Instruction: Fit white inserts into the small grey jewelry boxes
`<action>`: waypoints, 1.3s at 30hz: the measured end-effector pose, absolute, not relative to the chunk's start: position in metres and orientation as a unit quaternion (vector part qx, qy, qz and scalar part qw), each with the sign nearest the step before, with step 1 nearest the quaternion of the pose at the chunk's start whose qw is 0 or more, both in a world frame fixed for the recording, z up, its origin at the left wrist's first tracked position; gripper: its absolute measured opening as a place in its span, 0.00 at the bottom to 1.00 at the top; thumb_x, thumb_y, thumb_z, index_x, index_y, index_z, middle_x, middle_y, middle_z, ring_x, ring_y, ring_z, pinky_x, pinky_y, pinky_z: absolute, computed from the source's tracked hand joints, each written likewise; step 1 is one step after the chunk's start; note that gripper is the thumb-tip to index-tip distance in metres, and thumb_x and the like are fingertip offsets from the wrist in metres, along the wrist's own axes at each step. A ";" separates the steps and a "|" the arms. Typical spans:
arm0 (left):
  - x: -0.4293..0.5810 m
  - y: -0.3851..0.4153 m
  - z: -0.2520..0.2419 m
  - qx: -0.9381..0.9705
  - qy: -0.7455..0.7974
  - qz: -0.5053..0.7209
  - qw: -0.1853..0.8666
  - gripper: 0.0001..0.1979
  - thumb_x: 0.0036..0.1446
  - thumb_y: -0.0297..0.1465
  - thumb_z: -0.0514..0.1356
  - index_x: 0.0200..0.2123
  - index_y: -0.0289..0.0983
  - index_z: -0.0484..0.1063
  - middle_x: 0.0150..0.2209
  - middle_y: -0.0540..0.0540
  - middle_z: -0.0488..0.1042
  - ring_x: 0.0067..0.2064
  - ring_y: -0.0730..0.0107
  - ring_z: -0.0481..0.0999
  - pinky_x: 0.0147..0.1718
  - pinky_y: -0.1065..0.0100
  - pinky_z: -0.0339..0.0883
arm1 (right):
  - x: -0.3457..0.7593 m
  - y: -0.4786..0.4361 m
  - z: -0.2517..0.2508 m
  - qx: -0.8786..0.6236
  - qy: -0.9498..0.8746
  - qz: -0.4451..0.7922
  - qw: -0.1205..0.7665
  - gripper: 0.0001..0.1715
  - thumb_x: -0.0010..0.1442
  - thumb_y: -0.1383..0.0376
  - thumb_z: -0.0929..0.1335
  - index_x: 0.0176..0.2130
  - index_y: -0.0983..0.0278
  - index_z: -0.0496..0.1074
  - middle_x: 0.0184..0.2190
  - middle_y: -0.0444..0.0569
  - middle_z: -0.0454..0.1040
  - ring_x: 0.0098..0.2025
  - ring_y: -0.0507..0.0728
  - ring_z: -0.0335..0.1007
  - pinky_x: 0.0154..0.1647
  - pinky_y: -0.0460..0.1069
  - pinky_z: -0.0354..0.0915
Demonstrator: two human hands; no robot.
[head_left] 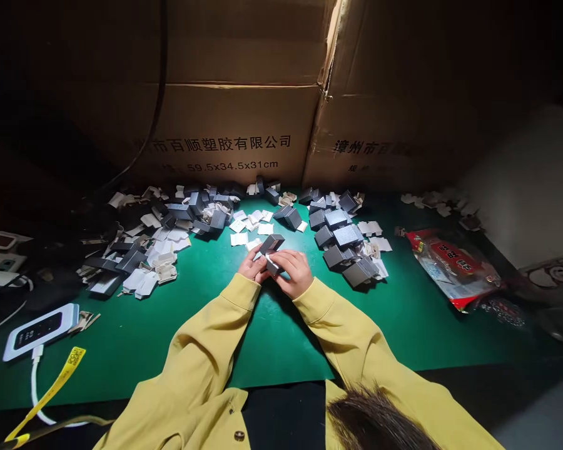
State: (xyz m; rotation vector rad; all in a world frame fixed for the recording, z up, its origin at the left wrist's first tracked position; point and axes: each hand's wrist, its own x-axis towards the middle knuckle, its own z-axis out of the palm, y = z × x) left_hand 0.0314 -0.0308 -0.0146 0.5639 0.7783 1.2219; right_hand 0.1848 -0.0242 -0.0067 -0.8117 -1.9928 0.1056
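Over the middle of the green tabletop, both hands meet at a small dark grey box [272, 242], which looks like a hinged jewellery box standing open. My left hand [251, 267] is closed around its left side. From the right, my right hand [294, 272] pinches the nearer part of the box. A bit of white shows between the fingers at the near part; what it is I cannot make out. Just beyond the hands lie white card pieces [239, 239] and another dark box [288, 217].
Heaps of dark boxes and white inserts lie left [131, 259] and right [344, 234]. Large cardboard cartons [234, 119] wall the back. A red-and-clear plastic bag [455, 265] lies right; a white device [41, 331] with a cable [35, 381] sits at left.
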 end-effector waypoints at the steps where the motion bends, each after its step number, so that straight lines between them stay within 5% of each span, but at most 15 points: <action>1: 0.032 -0.031 -0.015 0.249 0.350 0.556 0.712 0.27 0.51 0.32 0.66 0.54 0.41 0.65 0.44 0.47 0.75 0.40 0.74 0.76 0.37 0.73 0.71 | 0.185 -0.024 -0.008 -0.340 -0.813 0.051 0.469 0.16 0.59 0.66 0.66 0.48 0.62 0.71 0.43 0.50 0.77 0.48 0.58 0.68 0.49 0.54 0.61; 8: 0.032 -0.028 -0.018 0.210 0.330 0.584 0.712 0.26 0.51 0.29 0.66 0.53 0.42 0.64 0.44 0.47 0.76 0.41 0.70 0.77 0.39 0.67 0.73 | 0.181 -0.026 -0.017 -0.381 -0.818 0.117 0.414 0.23 0.58 0.71 0.64 0.53 0.61 0.68 0.50 0.51 0.72 0.50 0.59 0.64 0.49 0.55 0.62; 28: 0.033 -0.018 -0.017 0.306 0.390 0.599 0.629 0.26 0.45 0.34 0.70 0.50 0.40 0.69 0.41 0.47 0.76 0.42 0.69 0.76 0.39 0.71 0.70 | 0.175 -0.020 -0.023 -0.385 -0.791 0.153 0.450 0.19 0.59 0.70 0.63 0.50 0.63 0.69 0.47 0.53 0.72 0.50 0.59 0.64 0.50 0.55 0.65; 33: 0.017 0.008 -0.021 0.295 0.398 0.510 0.703 0.29 0.47 0.31 0.68 0.53 0.40 0.66 0.41 0.47 0.76 0.39 0.67 0.77 0.35 0.69 0.73 | 0.177 -0.006 -0.029 -0.387 -0.788 0.168 0.449 0.20 0.58 0.72 0.64 0.51 0.63 0.70 0.45 0.51 0.75 0.46 0.57 0.67 0.47 0.53 0.66; 39: -0.009 0.030 -0.010 0.327 0.352 0.435 0.762 0.36 0.36 0.25 0.71 0.53 0.43 0.69 0.45 0.43 0.75 0.40 0.62 0.78 0.34 0.65 0.74 | 0.171 0.009 -0.033 -0.347 -0.841 0.159 0.384 0.19 0.57 0.70 0.67 0.49 0.63 0.72 0.44 0.50 0.76 0.44 0.58 0.67 0.46 0.53 0.66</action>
